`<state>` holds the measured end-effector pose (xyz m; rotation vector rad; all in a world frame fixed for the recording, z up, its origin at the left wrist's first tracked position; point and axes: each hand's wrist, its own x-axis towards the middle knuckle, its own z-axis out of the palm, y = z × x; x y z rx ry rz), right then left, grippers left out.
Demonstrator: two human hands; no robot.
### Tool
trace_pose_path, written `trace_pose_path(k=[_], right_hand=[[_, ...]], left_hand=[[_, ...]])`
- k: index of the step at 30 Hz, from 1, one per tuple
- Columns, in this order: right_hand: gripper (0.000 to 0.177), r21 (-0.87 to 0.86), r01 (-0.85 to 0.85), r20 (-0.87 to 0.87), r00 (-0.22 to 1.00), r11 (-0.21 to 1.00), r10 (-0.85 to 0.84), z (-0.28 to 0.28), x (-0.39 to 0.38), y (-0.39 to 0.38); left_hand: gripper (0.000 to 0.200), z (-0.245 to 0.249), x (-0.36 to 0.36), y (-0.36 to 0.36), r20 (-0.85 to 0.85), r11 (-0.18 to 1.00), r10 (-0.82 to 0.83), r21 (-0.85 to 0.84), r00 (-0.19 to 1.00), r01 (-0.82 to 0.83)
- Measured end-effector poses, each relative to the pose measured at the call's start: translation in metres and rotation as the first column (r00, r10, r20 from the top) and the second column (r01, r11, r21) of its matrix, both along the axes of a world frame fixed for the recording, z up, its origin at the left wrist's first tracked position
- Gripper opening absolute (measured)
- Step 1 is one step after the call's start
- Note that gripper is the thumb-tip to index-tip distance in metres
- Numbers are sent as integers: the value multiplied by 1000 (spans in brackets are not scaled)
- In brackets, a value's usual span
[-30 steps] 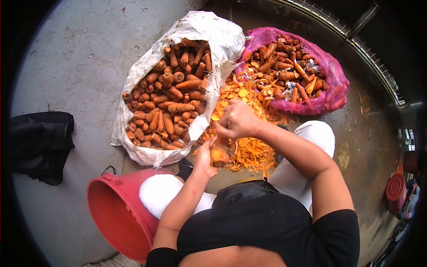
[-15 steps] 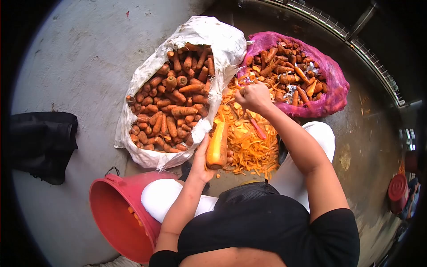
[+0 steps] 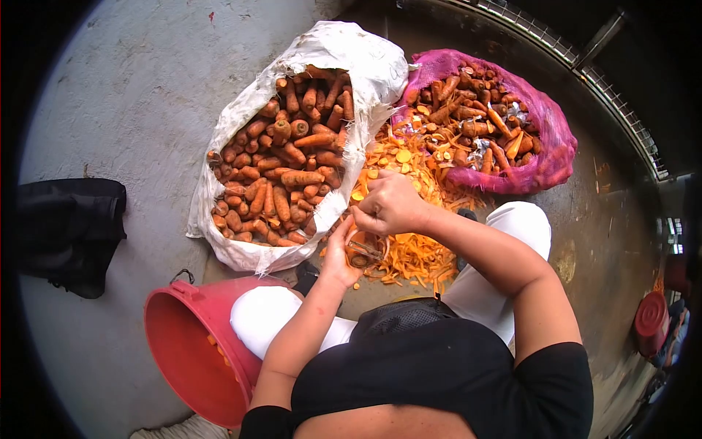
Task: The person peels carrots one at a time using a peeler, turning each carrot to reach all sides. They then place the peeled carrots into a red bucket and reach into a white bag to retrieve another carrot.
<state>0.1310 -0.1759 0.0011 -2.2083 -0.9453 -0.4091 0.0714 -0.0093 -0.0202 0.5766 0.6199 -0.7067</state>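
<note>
My left hand [image 3: 340,256] is closed around a carrot [image 3: 358,239], of which only a small orange part shows between my hands. Just above it, my right hand [image 3: 393,205] is a fist with its fingers against the carrot. Whatever the right hand grips is hidden; a blurred greyish streak shows below it. Under both hands lies a heap of orange carrot peelings [image 3: 417,256] with cut round slices. To the left, a white sack [image 3: 248,257] lies open, full of unpeeled carrots [image 3: 285,161].
A pink mesh sack [image 3: 559,150] of carrots and scraps lies at the back right. A red bucket [image 3: 164,314] lies tilted by my left knee, orange pieces inside. Dark cloth [image 3: 69,227] lies far left. Another red container [image 3: 651,322] stands far right.
My right hand has come down and left from above the heap to the carrot. The carrot, plainly visible before with a bright peeled strip, is now mostly covered. My left hand has shifted slightly.
</note>
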Motion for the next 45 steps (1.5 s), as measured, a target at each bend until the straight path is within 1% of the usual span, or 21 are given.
trace_pose_path(k=[2, 5, 8, 9, 12, 14, 15, 16, 18, 20, 21, 22, 24, 26, 30, 31, 34, 37, 40, 43, 45], right_hand=[[33, 7, -9, -6, 1000, 1000, 9, -1, -1, 0], [34, 39, 0, -28, 1000, 999, 2, -3, 1, -1], [38, 28, 96, -27, 995, 995, -95, -15, 16, -13], [40, 18, 147, -23, 989, 989, -146, -22, 22, -20], [43, -197, 318, -14, 945, 927, -327, -35, 38, -37], [42, -420, 439, 48, 885, 794, -464, -58, 57, -63], [44, -555, 467, -19, 821, 689, -571, -46, 57, -66], [46, -435, 561, 103, 808, 704, -580, -49, 58, -69], [45, -368, 580, -51, 768, 727, -638, -34, 57, -63], [44, -300, 511, -168, 803, 806, -572, -19, 51, -50], [40, -264, 434, -406, 760, 861, -508, -3, 46, -43], [39, -175, 368, -405, 819, 913, -407, -5, 41, -36], [35, -23, 178, -222, 958, 984, -179, 0, 30, -27], [32, 103, 87, -88, 993, 991, -78, 3, 19, -13], [33, -22, -20, -23, 1000, 1000, 20, 16, 4, -2], [35, 46, -31, -3, 999, 998, 32, 13, 2, 0], [35, 48, -52, 1, 999, 997, 52, 6, 1, -1], [36, 19, -58, 10, 998, 998, 58, 4, -1, -1], [36, 48, -57, -2, 998, 997, 57, 2, -2, -1], [36, 34, 6, 55, 998, 999, -8, -9, 8, -4], [35, -55, 174, 31, 984, 983, -173, -18, 28, -21]], left_hand=[[37, -5, -1, 3, 43, 997, -36, -60, 998, 38], [37, 1, -4, -2, 9, 1000, 16, -15, 1000, -15], [38, 19, -16, 6, 112, 978, -187, 114, 976, 175], [40, 17, -17, 2, 65, 982, -155, 114, 986, 147], [43, 11, -20, 10, 76, 981, -179, 95, 981, 172], [45, 21, -20, 11, 157, 981, -195, 34, 968, 192], [47, 26, -20, 12, 194, 978, -206, 5, 959, 209], [48, 27, -18, 13, 177, 984, -176, 26, 968, 174], [50, 28, -14, 14, 142, 995, -90, 59, 986, 82], [51, 24, -9, 17, 140, 998, -58, 44, 988, 53], [50, 22, -7, 19, 129, 999, -41, 23, 991, 38], [49, 19, -5, 20, 117, 1000, -22, 0, 993, 22], [48, 13, -4, 16, 132, 997, -6, 76, 991, -4], [44, 12, -2, 11, 143, 997, 4, 75, 990, -15], [38, -3, 1, 9, -2, 998, 38, 57, 999, -38], [38, -3, 0, 7, -6, 999, 27, 38, 1000, -27], [39, -4, 0, 4, -47, 1000, 16, -13, 999, -16], [40, -6, -2, 3, -2, 999, -24, -47, 1000, 24], [40, 3, -5, -1, 5, 998, 4, 55, 1000, -4], [42, 22, -9, 1, 108, 972, -122, 214, 987, 97], [43, 15, -16, 7, 123, 977, -170, 149, 978, 151]])
